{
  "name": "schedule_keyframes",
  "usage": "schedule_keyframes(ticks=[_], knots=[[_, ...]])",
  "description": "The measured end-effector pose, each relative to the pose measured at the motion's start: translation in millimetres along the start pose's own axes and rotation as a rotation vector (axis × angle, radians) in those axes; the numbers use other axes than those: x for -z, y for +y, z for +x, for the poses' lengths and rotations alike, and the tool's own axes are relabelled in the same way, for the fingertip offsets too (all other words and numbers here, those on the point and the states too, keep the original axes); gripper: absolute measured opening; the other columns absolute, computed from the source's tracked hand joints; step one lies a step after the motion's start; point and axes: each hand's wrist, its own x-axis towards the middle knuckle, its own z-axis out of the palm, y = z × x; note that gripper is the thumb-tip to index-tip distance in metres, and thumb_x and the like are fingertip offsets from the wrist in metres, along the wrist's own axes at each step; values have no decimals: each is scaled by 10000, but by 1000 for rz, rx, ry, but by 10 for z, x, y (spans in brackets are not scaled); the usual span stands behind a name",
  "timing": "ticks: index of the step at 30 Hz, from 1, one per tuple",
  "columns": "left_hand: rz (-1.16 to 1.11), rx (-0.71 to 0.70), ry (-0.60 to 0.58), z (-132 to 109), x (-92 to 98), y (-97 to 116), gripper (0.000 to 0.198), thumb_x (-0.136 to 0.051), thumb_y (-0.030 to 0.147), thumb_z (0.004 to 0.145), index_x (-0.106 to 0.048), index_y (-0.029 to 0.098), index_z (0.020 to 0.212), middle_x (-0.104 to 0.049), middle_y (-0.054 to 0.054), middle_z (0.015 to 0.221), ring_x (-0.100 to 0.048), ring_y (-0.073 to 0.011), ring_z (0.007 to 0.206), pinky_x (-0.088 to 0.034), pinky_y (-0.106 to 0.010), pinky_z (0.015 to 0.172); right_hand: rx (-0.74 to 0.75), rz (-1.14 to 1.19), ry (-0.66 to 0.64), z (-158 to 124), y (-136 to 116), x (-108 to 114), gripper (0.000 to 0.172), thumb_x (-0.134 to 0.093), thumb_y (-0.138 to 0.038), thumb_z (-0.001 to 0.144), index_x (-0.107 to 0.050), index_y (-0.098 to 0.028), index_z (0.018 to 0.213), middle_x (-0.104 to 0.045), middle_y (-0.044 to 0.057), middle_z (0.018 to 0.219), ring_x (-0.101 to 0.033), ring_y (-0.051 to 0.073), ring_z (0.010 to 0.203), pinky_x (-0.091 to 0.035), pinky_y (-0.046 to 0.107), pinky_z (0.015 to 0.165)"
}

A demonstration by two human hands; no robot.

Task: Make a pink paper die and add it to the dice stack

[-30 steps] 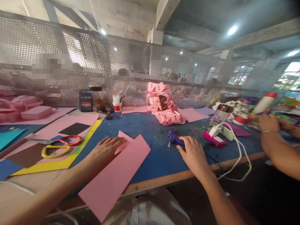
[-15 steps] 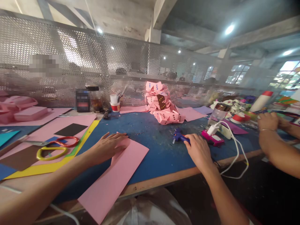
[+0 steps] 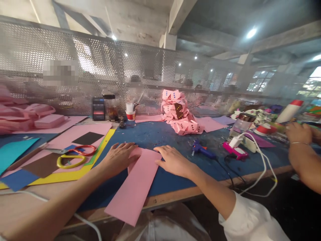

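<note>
A long pink paper sheet (image 3: pixel 135 187) lies slantwise over the front edge of the blue table, folded at its far end. My left hand (image 3: pixel 121 156) lies on the fold at its upper left, fingers spread. At the upper right corner of the sheet rests my right hand (image 3: pixel 173 160), fingers apart and fingertips touching the paper. The blue glue gun (image 3: pixel 204 150) lies on the table to the right, untouched. Behind it leans a heap of pink folded paper pieces (image 3: pixel 179 113) with dark and blue dots.
At left are scissors (image 3: pixel 72 161) on coloured sheets and pink boxes (image 3: pixel 48 121). A paper cup (image 3: pixel 130 115) and a jar (image 3: pixel 112 108) stand behind. A pink power strip (image 3: pixel 235 150) with white cable lies right, near another person's hands (image 3: pixel 299 137).
My right hand has let go of the glue gun and moved left onto the pink sheet. My left hand stays on the fold. The view has shifted slightly left.
</note>
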Motion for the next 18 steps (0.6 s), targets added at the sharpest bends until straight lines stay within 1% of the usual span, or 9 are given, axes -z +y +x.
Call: schedule_keyframes(ticks=[3,6,9,12,15,18], knots=[[34,40,18,-24,32,25,472,-434,482,960,-583,238,1335,-600,-117,1414,-572,-332,1231,-362,-475,1024,0,59,-4,165,44,-30,448,-652,-258,879,-571,-181,1313,-643,121,1290,-579,261,1186,-423,448,1027],[37,66,32,-38,36,32,467,-444,488,954,-584,233,1320,-613,-123,1390,-576,-335,1218,-362,-474,1012,-31,169,44,301,86,-20,393,-659,-164,831,-622,-177,1222,-696,85,1159,-624,230,1113,-449,402,995],[37,73,45,-48,49,32,489,-443,507,956,-580,209,1318,-617,-139,1378,-572,-347,1220,-361,-487,1005,-29,282,57,400,97,15,318,-624,-141,856,-633,-168,1173,-720,61,1087,-672,172,1028,-488,331,946],[50,87,44,-53,74,34,479,-441,513,956,-602,198,1279,-639,-149,1335,-587,-351,1192,-370,-486,987,-13,372,78,462,107,18,294,-608,-169,889,-630,-173,1182,-716,76,1135,-679,165,1045,-500,334,949],[63,111,41,-51,79,29,460,-456,517,948,-614,208,1249,-662,-141,1288,-601,-344,1161,-375,-473,980,20,295,91,495,131,-44,332,-614,-169,892,-626,-190,1222,-705,88,1200,-657,193,1115,-478,384,997],[73,118,44,-45,62,16,467,-452,530,946,-610,213,1250,-669,-135,1273,-602,-344,1152,-380,-469,973,31,251,78,503,145,-124,284,-590,-181,913,-648,-204,1190,-727,68,1157,-659,202,1108,-477,394,997]])
